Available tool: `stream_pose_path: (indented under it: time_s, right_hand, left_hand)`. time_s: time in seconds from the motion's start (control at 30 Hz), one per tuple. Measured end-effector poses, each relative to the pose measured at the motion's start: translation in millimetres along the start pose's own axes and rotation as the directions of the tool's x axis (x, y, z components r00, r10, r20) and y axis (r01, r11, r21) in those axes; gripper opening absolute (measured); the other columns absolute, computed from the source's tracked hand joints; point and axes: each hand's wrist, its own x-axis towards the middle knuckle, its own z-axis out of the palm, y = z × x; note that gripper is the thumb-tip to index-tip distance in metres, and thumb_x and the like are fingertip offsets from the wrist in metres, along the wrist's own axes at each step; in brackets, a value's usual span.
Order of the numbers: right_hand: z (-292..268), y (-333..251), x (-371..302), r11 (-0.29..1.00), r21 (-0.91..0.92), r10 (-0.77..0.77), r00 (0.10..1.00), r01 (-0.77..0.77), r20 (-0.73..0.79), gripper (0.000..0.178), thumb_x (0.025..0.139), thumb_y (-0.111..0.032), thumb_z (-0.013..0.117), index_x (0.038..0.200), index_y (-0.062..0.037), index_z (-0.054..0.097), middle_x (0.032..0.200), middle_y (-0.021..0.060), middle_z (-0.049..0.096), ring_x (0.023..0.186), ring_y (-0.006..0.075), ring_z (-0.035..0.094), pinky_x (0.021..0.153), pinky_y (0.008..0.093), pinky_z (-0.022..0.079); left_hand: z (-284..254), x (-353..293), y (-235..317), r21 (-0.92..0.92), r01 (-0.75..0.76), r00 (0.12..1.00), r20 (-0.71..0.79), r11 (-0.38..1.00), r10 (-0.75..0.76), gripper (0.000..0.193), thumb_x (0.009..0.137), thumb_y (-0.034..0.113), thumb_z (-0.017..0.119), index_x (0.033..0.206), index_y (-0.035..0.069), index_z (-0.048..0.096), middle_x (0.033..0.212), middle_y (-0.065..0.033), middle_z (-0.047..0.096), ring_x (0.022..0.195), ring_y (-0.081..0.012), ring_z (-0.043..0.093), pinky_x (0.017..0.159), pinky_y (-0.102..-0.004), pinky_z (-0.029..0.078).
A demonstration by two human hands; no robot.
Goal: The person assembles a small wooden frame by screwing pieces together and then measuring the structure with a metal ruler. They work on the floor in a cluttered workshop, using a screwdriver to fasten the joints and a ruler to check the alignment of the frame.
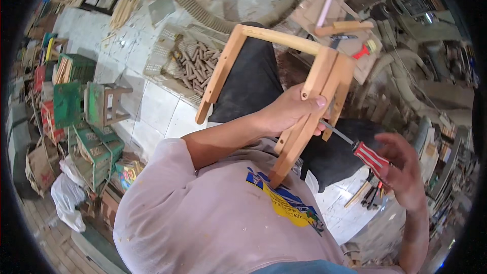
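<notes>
My left hand point(290, 110) is closed around a leg of a light wooden frame point(281, 39), which rests across my lap and leans against my shirt. Two legs join a rail at the far end, and small holes show in the wood. My right hand point(405, 172) curls around the butt of a screwdriver point(370, 158) with a red and white striped handle. Its metal shaft points at the side of the leg, beside my left fingertips. The tip is hidden, so I cannot tell whether it sits on a screw.
Beyond my left knee stands a crate point(157, 63) of short wooden pieces. A board point(362, 68) at the far right carries a red-and-yellow tool and wood strips. A ribbed hose point(195, 12) curves across the tiled floor. Green crates point(96, 147) stand at left; hand tools point(373, 195) lie at right.
</notes>
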Motion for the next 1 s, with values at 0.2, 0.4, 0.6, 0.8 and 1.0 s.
stream_pose_path:
  time_s: [0.2, 0.4, 0.6, 0.8, 1.0]
  right_hand:
    - [4, 10, 5, 0.729, -0.661, -0.124, 0.985, 0.175, 0.123, 0.033, 0.089, -0.016, 0.071, 0.118, -0.0012, 0.066, 0.088, 0.0100, 0.069, 0.065, 0.0122, 0.061, 0.052, 0.0283, 0.047]
    - [11, 19, -2, 0.142, -0.849, -0.580, 0.738, 0.509, 0.345, 0.033, 0.080, -0.006, 0.072, 0.113, -0.0052, 0.070, 0.088, 0.0123, 0.068, 0.067, 0.0205, 0.066, 0.054, 0.0324, 0.052]
    - [10, 26, -1, 0.991, 0.094, -0.079, 0.989, 0.091, -0.124, 0.029, 0.082, -0.006, 0.071, 0.111, -0.0053, 0.070, 0.090, 0.0135, 0.069, 0.066, 0.0190, 0.066, 0.054, 0.0320, 0.052]
    - [-1, 38, 4, 0.465, -0.680, -0.599, 0.767, 0.567, 0.230, 0.026, 0.082, -0.008, 0.075, 0.108, -0.0053, 0.070, 0.097, 0.0170, 0.069, 0.070, 0.0202, 0.068, 0.057, 0.0341, 0.053]
    - [-4, 43, 6, 0.490, -0.617, -0.699, 0.701, 0.617, 0.146, 0.043, 0.084, -0.027, 0.083, 0.117, -0.0052, 0.065, 0.099, 0.0121, 0.069, 0.072, 0.0196, 0.067, 0.063, 0.0333, 0.055]
  left_hand:
    - [2, -1, -11, 0.043, 0.014, 1.000, 0.009, 0.999, -0.015, 0.044, 0.101, 0.037, 0.064, 0.126, 0.002, 0.050, 0.099, -0.0132, 0.066, 0.077, -0.0197, 0.071, 0.070, -0.0344, 0.064]
    - [-2, 2, -18, 0.008, 0.036, 0.998, -0.043, 0.999, -0.036, 0.042, 0.102, 0.040, 0.063, 0.121, 0.003, 0.053, 0.099, -0.0122, 0.066, 0.078, -0.0189, 0.070, 0.071, -0.0343, 0.064]
    - [-4, -5, -14, -0.083, -0.002, 1.000, -0.010, 0.997, 0.001, 0.045, 0.100, 0.040, 0.065, 0.122, 0.003, 0.055, 0.096, -0.0114, 0.067, 0.080, -0.0198, 0.071, 0.072, -0.0344, 0.064]
    - [-2, -2, -15, -0.028, 0.021, 0.999, -0.023, 0.999, -0.022, 0.045, 0.099, 0.041, 0.066, 0.121, 0.003, 0.056, 0.097, -0.0111, 0.067, 0.081, -0.0200, 0.071, 0.073, -0.0342, 0.063]
    - [-2, -8, -12, -0.043, -0.029, 0.999, -0.024, 0.999, 0.028, 0.049, 0.100, 0.045, 0.063, 0.122, 0.002, 0.056, 0.098, -0.0114, 0.067, 0.082, -0.0199, 0.071, 0.074, -0.0345, 0.063]
